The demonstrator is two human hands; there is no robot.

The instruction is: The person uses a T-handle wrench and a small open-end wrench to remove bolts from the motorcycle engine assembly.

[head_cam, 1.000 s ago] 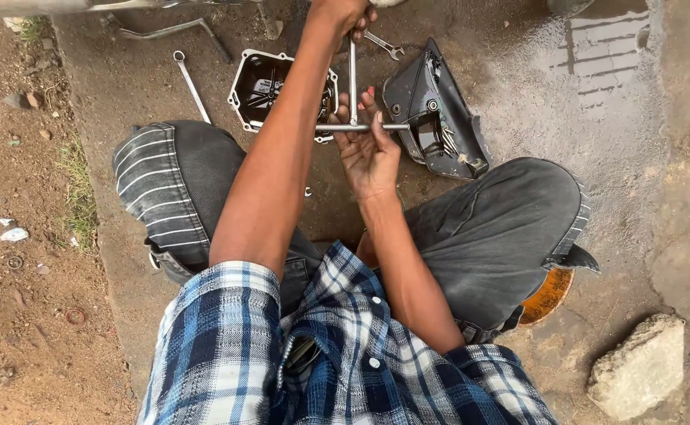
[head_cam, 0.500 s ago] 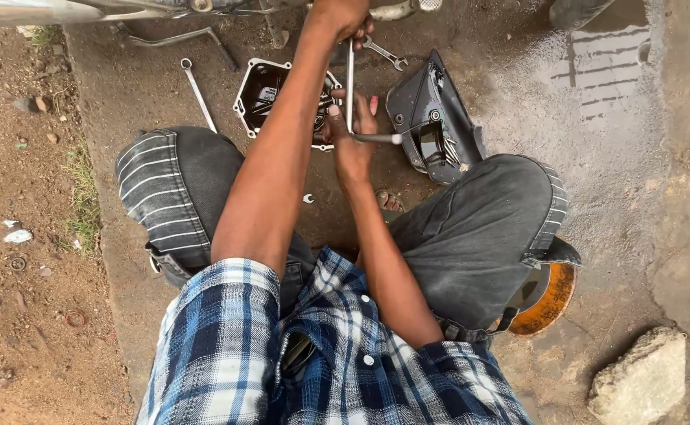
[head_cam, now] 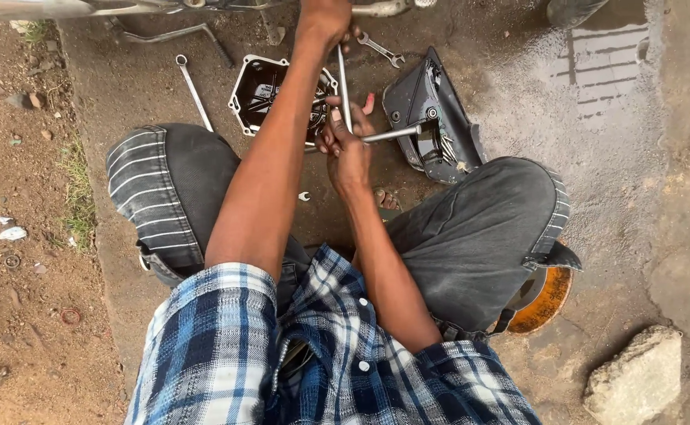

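Swung rightward, the slim bright steel T-wrench (head_cam: 345,86) stays clenched by right hand (head_cam: 349,145) and left hand (head_cam: 325,20).

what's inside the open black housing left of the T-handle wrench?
Inside the open black housing, a few thin metal rods or tools show. The left forearm crosses over its right side, hiding the rest; the dark interior is too dim to tell more.

The person's left arm stretches straight forward and away from the body, nearly fully extended, its bare forearm crossing over the left knee, and the left hand (head_cam: 325,20) at the top edge is closed in a fist with the knuckles up. The right arm is bent at the elbow and held closer in, between the spread knees. The right hand (head_cam: 347,145) is curled shut, fingers wrapped tight, back of the hand facing the camera.
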